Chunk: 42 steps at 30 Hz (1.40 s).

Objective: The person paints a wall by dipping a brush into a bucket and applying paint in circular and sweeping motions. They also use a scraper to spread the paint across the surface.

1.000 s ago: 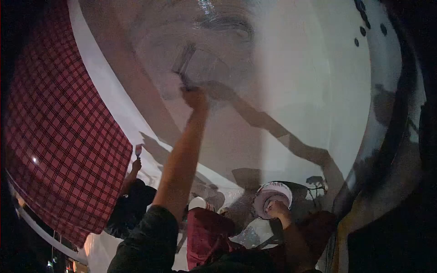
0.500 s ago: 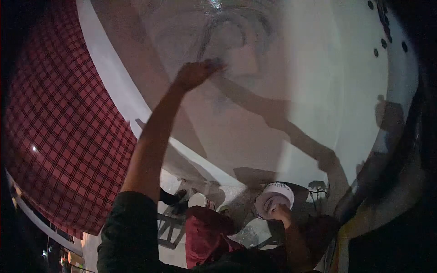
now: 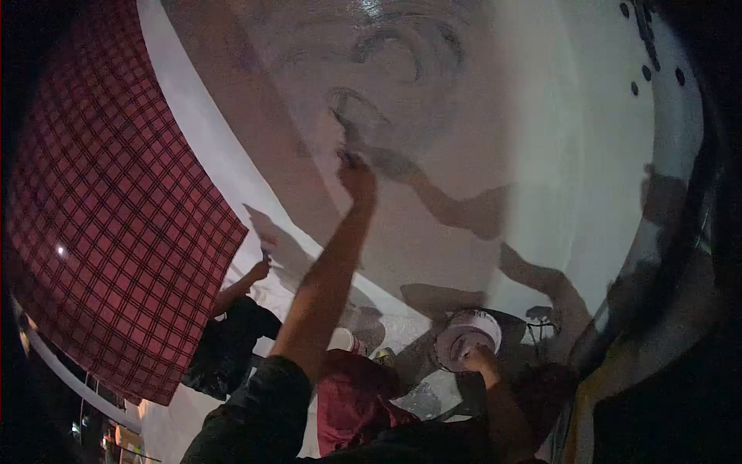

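Raised against the wet-looking grey-brown wall surface [image 3: 417, 224], my left hand [image 3: 357, 178] is closed around a small flat scraper [image 3: 338, 130]. The scraper's blade is at the surface, below curved smear marks, and its exact shape is dim. Lower down, my right hand [image 3: 478, 359] grips a white bucket [image 3: 485, 321] at its near side. Greyish material [image 3: 457, 344] shows inside the bucket.
At the left, another person's hand [image 3: 260, 269] holds a small tool near a pale edge strip [image 3: 205, 100]. Red checked cloth or tiling [image 3: 116, 216] fills the far left. A second white container [image 3: 342, 340] stands below, left of the bucket.
My left hand has moved down with the scraper, and my forearm has swung right. Another person's hand and dark-clothed arm have come into view at the left. My right hand remains at the bucket.
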Available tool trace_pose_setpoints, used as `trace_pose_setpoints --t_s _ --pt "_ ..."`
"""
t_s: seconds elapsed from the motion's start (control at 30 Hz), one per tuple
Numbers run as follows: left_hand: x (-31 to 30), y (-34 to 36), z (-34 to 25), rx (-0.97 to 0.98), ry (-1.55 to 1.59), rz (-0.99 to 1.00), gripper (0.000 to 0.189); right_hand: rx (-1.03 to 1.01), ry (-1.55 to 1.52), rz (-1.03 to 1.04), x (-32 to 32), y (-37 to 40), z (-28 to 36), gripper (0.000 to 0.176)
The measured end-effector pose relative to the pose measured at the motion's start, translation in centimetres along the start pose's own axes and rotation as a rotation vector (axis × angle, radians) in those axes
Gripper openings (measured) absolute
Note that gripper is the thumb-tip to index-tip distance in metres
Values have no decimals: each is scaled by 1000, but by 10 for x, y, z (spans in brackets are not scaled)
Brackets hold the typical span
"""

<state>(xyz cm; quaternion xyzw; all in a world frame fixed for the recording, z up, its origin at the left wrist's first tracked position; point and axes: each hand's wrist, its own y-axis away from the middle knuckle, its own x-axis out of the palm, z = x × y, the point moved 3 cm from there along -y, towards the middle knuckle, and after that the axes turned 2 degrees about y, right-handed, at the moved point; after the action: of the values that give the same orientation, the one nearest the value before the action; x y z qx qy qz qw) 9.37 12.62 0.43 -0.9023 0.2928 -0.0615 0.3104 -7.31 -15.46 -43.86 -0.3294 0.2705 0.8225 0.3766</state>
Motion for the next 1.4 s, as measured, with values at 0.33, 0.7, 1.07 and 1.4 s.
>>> trace_pose_setpoints --t_s 0.33,0.7,1.07,1.4 --pt "51 58 -114 662 -529 463 47 48 46 5 2 1 -1 30" --pt "-106 -53 -74 931 -1341 359 41 109 66 -26 1 2 5 31" --pt "18 37 -32 -468 582 115 26 129 11 183 4 0 13 35" --pt "-9 18 -54 924 -965 730 49 144 41 58 -1 4 14 44"
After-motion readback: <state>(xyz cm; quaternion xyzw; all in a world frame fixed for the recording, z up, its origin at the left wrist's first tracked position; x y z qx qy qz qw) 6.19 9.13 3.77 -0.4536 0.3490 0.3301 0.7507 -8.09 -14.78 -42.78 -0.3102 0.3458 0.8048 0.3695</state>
